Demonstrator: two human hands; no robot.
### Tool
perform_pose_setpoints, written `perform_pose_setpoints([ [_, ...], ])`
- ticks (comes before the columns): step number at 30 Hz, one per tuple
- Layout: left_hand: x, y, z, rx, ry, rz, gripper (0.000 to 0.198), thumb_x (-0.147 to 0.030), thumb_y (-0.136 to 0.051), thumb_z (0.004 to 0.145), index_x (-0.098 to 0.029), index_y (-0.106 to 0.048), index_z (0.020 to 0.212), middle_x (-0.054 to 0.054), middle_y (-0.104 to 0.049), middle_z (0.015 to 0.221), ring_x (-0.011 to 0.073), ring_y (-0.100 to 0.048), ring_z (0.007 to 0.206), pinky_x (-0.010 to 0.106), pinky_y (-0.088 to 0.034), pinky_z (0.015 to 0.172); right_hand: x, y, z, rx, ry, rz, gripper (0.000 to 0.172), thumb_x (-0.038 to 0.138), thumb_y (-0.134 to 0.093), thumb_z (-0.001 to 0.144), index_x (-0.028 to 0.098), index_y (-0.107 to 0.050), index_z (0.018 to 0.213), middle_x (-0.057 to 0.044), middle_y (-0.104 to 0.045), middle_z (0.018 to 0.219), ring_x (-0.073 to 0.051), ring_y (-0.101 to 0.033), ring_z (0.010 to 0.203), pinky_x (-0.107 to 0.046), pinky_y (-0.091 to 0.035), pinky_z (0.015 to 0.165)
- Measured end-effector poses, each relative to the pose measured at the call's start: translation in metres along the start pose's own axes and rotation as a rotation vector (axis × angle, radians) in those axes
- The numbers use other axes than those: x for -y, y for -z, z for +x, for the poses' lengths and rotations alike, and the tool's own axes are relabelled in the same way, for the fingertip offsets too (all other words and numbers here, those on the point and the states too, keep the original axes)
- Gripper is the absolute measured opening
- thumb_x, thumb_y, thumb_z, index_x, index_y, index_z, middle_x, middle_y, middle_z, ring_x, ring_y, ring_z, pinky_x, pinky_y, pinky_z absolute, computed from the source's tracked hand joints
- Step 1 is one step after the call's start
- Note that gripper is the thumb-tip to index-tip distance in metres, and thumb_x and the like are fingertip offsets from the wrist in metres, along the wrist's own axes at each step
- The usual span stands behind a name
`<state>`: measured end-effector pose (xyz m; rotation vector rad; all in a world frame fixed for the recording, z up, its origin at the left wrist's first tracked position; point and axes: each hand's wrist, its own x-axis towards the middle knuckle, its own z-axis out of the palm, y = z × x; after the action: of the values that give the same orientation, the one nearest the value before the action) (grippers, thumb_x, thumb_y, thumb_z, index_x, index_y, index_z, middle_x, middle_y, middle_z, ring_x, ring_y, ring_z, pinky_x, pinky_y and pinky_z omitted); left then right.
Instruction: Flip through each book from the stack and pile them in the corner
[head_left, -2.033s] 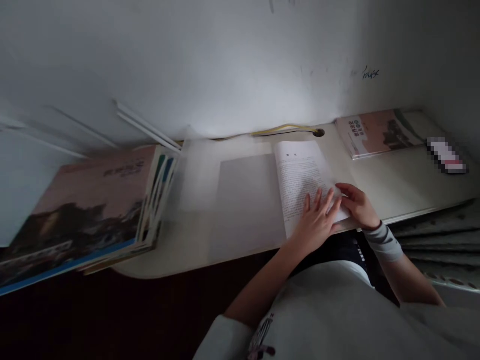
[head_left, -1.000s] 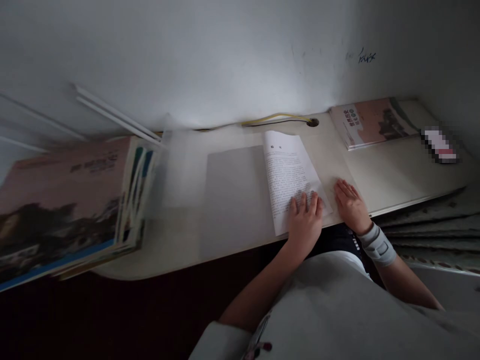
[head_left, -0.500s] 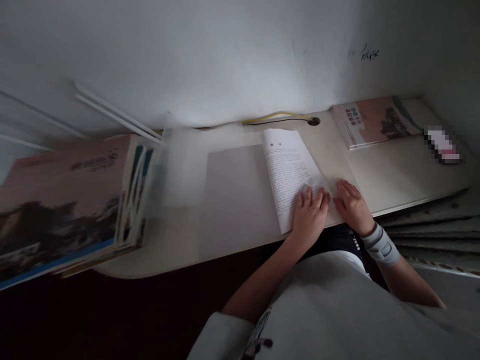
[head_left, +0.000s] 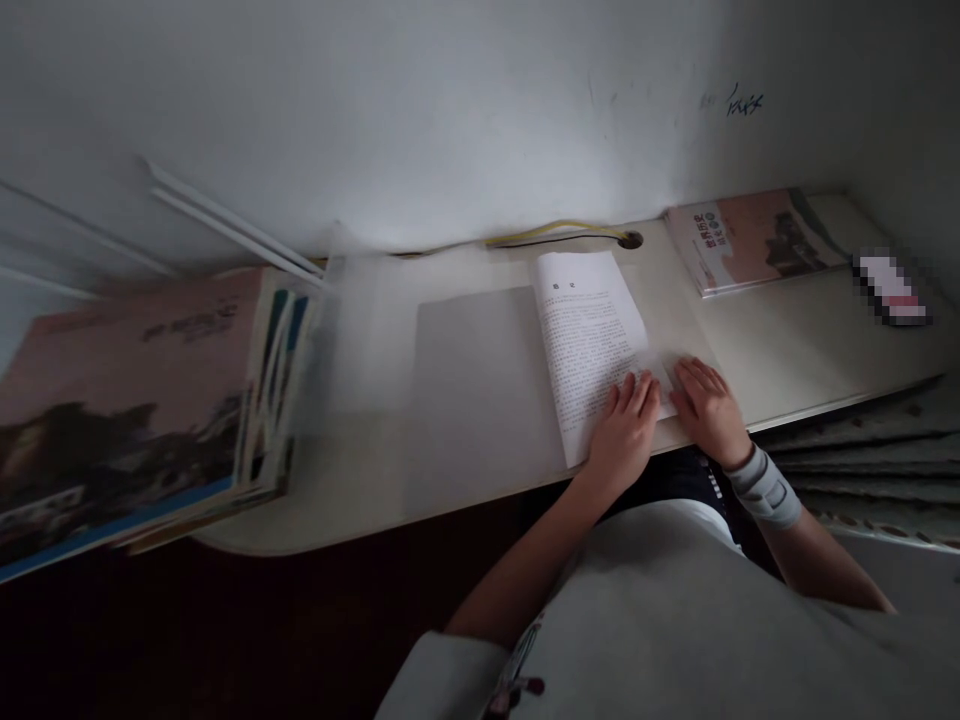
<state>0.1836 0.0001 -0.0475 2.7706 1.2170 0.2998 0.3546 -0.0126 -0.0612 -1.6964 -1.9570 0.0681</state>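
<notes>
A printed white page lies on a pale desk, its text running away from me. My left hand rests flat on the page's near right corner, fingers stretched out. My right hand lies flat on the desk just right of the page's edge, fingers spread, touching the paper's corner. A grey cuff sits on my right wrist. A grey blank sheet lies to the left of the page.
A stack of large books with a pink cover fills the desk's left end. Another pink-covered book lies at the back right. A yellow cable runs into a desk hole. The wall stands close behind.
Both hands shifted slightly along the page's lower right corner, from overlapping, to apart, to side by side again. The page turned a little. The view wobbled.
</notes>
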Motion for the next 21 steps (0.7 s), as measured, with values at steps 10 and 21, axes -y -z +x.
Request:
perform_pose_setpoints([
  [10, -0.009, -0.003, 0.003, -0.039, -0.050, -0.035, 0.050, -0.005, -0.029, 0.091, -0.004, -0.038, 0.140, 0.019, -0.040, 0.147, 0.0300, -0.032, 0.139, 0.044, -0.035, 0.111, -0.009, 0.015, -0.002, -0.095, -0.139, 0.397, 0.045, 0.045, -0.048, 0.091, 0.016, -0.056, 0.124, -0.016, -0.061, 0.124, -0.025, -0.057, 0.117, -0.044, -0.045, 0.102],
  [21, -0.007, -0.004, -0.001, -0.012, -0.070, 0.028, 0.049, -0.004, -0.033, 0.088, -0.008, -0.045, 0.135, 0.018, -0.044, 0.145, 0.0282, -0.032, 0.139, 0.045, -0.035, 0.111, -0.013, 0.003, -0.003, -0.033, -0.067, 0.183, 0.041, 0.019, -0.040, 0.089, 0.016, -0.056, 0.126, -0.015, -0.056, 0.131, -0.027, -0.051, 0.123, -0.049, -0.044, 0.104],
])
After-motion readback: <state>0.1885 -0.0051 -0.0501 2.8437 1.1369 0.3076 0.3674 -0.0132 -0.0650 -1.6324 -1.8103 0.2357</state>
